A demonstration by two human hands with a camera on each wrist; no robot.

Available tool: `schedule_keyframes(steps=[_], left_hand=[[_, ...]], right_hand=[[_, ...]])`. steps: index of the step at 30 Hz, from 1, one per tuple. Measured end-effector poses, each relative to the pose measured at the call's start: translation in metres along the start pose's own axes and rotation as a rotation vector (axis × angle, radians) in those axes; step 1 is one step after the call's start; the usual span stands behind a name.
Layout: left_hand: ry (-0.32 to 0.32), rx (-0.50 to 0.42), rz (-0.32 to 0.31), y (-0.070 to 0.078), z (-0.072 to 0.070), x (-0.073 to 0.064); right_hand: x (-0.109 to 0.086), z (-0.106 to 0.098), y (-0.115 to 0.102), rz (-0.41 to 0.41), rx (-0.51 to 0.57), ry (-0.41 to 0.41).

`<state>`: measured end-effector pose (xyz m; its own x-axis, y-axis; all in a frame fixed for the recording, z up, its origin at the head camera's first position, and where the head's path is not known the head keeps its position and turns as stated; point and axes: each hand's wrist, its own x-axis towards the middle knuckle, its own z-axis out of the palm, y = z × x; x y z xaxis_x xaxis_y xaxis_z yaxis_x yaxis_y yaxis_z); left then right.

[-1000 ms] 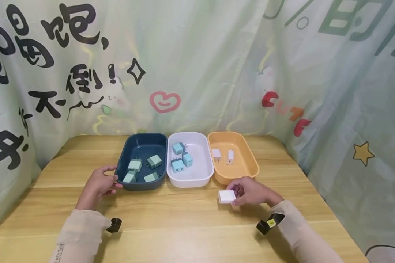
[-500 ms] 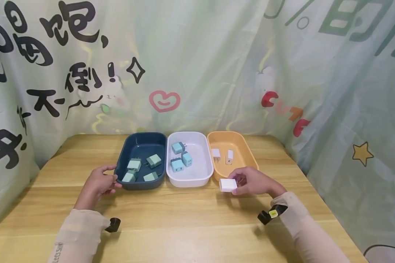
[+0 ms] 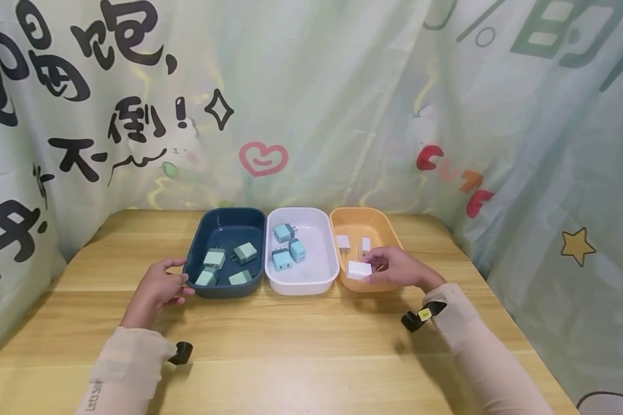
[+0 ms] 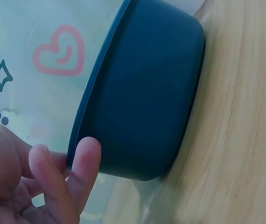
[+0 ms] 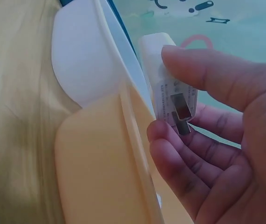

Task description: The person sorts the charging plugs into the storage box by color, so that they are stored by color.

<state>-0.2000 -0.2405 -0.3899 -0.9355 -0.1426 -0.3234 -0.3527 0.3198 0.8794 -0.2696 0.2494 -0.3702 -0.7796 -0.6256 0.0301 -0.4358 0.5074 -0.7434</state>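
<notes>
My right hand (image 3: pixel 397 267) pinches a white plug charger (image 3: pixel 359 270) between thumb and fingers, above the front of the orange bin (image 3: pixel 381 222). Its metal prongs show in the right wrist view, where the charger (image 5: pixel 158 70) is tilted. Two more white chargers (image 3: pixel 343 242) lie in that bin, one of them partly behind the held one. At the dark blue bin (image 3: pixel 225 218), my left hand (image 3: pixel 158 286) holds the front left rim. The left wrist view has two fingertips (image 4: pixel 88 149) by the bin's outer wall; the thumb's exact contact is unclear.
Between the other bins stands a white bin (image 3: pixel 319 253) with several light blue chargers (image 3: pixel 282 260). Several pale green chargers (image 3: pixel 215 258) lie in the dark blue bin. All three bins stand side by side on a wooden table (image 3: pixel 291 351), before a printed curtain (image 3: pixel 332 115).
My right hand has lifted the white charger from in front of the orange bin and carried it away from me, over the bin's front rim. The left hand has stayed at its rim.
</notes>
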Motion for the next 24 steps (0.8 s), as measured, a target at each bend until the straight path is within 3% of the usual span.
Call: schedule_keyframes(steps=[7, 12, 18, 24], left_hand=[[0.001, -0.004, -0.002, 0.0, 0.0, 0.0], [0.008, -0.001, -0.017, 0.0, 0.001, 0.0], [0.01, 0.002, -0.016, 0.001, 0.0, 0.001], [0.006, 0.001, -0.006, 0.001, 0.0, -0.001]], right_hand=[[0.014, -0.006, 0.003, 0.05, -0.049, 0.035], [0.021, -0.013, -0.012, 0.092, -0.063, 0.049], [0.028, -0.022, -0.022, 0.144, -0.002, 0.062], [0.04, -0.025, -0.007, 0.176, 0.106, 0.08]])
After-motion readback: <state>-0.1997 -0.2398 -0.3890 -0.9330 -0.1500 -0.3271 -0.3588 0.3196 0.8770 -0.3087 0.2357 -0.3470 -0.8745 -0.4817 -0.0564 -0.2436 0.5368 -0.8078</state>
